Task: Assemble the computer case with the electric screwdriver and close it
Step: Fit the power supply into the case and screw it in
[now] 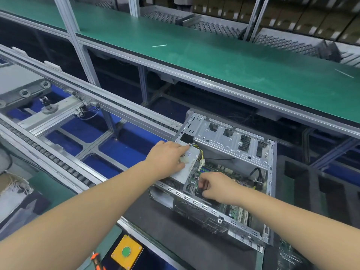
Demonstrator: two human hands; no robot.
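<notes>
On the dark mat beside the conveyor (58, 152), the computer case (229, 217) lies open, its side panel off and nowhere in view. Inside, the circuit board (231, 172) sits bare. The left hand (167, 158) grips the grey power supply (190, 166) by its wires; the right hand (216, 187) pinches something dark and small inside. The orange-handled screwdriver (96, 260) lies untouched at the near edge, so screwing and closing seem still ahead.

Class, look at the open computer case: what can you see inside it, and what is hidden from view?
Inside the computer case: a grey power supply with coloured wires and a green motherboard. The left hand covers part of the supply; the right hand hides whatever its fingers touch.
</notes>
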